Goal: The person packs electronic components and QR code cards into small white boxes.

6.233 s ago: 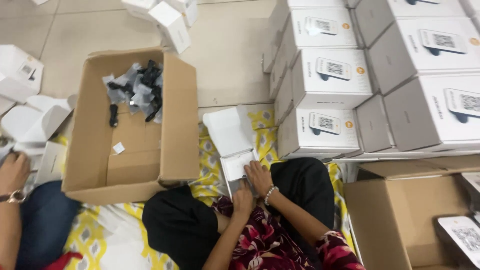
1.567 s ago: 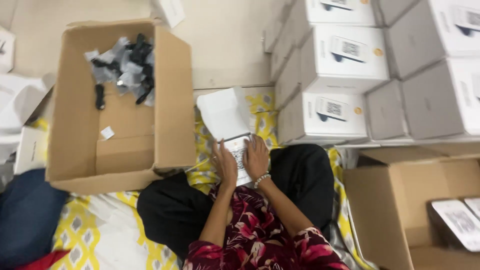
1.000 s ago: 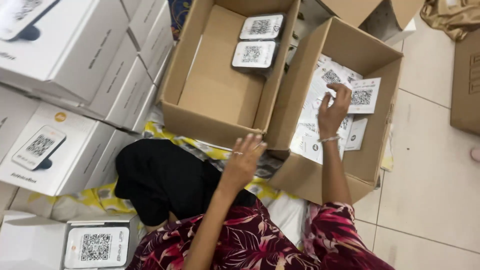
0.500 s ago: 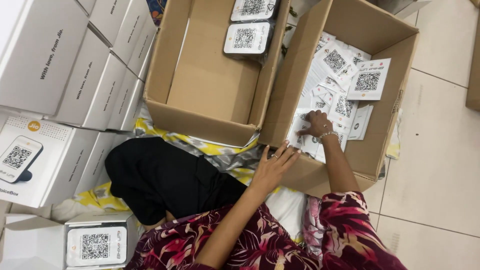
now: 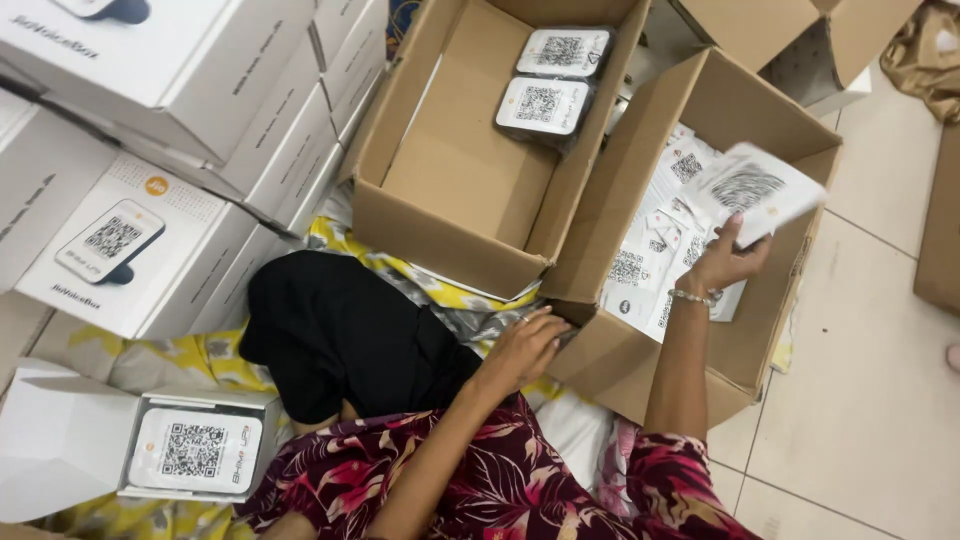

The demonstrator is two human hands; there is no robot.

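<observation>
Fingers of the right hand point(image 5: 722, 262) pinch a thin white printed card point(image 5: 752, 190), blurred, lifted over the open brown cardboard box point(image 5: 770, 300). Just beneath that grip, more white printed cards point(image 5: 655, 255) lie loose on the box's floor. The left hand point(image 5: 522, 345) rests with fingers loosely curled, holding nothing, against the near corner of the same box. Beyond the left hand stands a second open cardboard box point(image 5: 450, 180) with two white flat devices point(image 5: 555, 85) at its far end.
</observation>
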